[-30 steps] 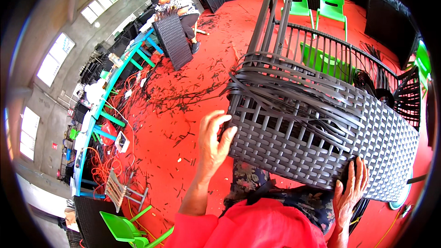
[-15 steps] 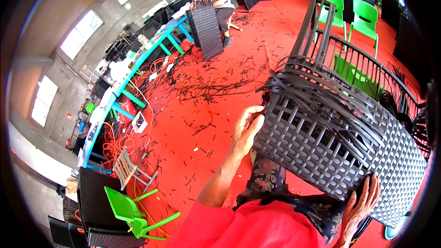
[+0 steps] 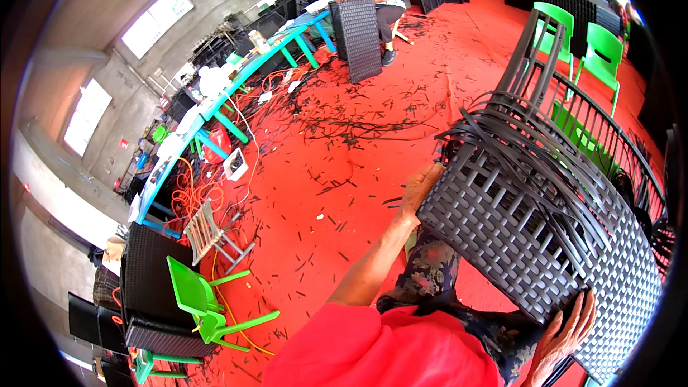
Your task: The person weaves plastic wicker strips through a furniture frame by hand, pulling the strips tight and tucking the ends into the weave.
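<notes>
A dark grey woven rattan chair frame [image 3: 494, 222] lies tilted across my lap on the right, its bare legs [image 3: 534, 57] pointing up and away. Loose flat rattan strips [image 3: 534, 150] are bunched over the unfinished part of the weave, where gaps show between the bars. My left hand [image 3: 421, 190] is at the frame's left corner; its fingertips are blurred and partly hidden by the edge, so its grip cannot be made out. Along the near edge my right hand [image 3: 567, 333] rests with fingers stretched out flat against the weave.
Cut strip scraps litter the red floor [image 3: 322, 222]. Green chairs stand at left [image 3: 197, 301] and far right [image 3: 602, 61]. A long blue table [image 3: 215, 111] and a small folding stool [image 3: 215, 236] are on the left. A seated person [image 3: 369, 0] works behind a woven panel [image 3: 358, 39].
The view has turned left, so the surroundings sit further right. My left hand has reached further in at the frame's corner, its thumb no longer plainly seen. My right hand stays on the near edge.
</notes>
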A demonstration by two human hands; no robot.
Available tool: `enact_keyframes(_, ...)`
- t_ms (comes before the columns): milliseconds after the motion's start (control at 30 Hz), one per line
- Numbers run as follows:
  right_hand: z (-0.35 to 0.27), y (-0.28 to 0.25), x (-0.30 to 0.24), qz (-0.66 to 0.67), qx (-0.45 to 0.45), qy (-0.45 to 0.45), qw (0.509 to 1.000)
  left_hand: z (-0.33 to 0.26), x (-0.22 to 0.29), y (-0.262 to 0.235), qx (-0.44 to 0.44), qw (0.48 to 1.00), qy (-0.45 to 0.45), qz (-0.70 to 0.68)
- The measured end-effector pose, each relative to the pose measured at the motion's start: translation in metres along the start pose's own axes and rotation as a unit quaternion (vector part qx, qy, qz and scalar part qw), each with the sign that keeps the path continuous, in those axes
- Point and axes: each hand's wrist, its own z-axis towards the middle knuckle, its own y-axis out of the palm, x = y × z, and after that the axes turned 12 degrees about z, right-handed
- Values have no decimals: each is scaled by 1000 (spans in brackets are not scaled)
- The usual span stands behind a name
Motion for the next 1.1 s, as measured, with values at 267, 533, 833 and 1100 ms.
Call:
enact_keyframes(267, 0, 4, -7, -19, 4, -4, 1000, 2, -5, -15, -37, 994, -71, -70)
enact_keyframes(533, 6, -5, -11, 29, 16, 15, 999, 12, 1, -26, -97, 994, -57, -5)
enact_keyframes(833, 16, -19, -20, 98, -6, 52, 994, -41, 81, 72, 142, 805, 365, 446)
enact_keyframes(1100, 6, -18, -21, 116, 21, 38, 992, -62, 52, 198, -236, 640, 470, 560)
